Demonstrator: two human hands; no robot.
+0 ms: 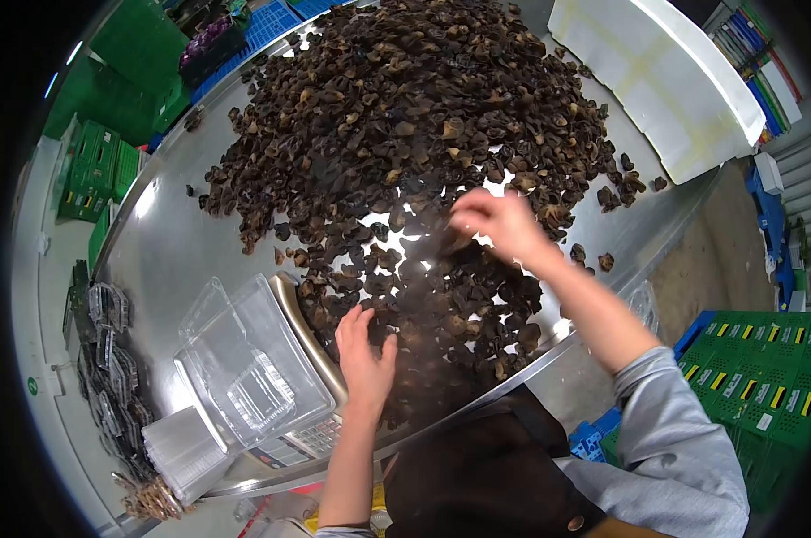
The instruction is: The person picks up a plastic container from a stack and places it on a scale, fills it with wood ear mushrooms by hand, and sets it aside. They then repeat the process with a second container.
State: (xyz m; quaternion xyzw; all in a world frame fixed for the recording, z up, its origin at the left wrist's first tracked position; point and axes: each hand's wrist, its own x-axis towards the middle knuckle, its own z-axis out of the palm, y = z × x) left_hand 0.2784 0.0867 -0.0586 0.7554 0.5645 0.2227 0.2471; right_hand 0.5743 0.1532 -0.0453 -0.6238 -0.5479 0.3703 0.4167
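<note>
A big heap of dark brown, curled pieces that look like wood ear mushrooms (pixel 405 99) covers much of the steel table (pixel 168 233). Over the thinner near part of it, my right hand (pixel 500 224) has its fingers curled, with a blurred dark mushroom piece at the fingertips. My left hand (pixel 367 363) is open beside the near mushrooms, thumb apart from the fingers and nothing held. Just left of it stands a weighing scale (pixel 300 444) with a keypad. A clear plastic clamshell box (pixel 262 381) lies on the scale with its lid raised.
Stacked clear tubs (pixel 186 453) stand near the scale, and more clear packaging (pixel 110 359) is piled at far left. A white foam box (pixel 661 85) borders the heap at back right. Green crates (pixel 755 377) stand beyond the table's right edge.
</note>
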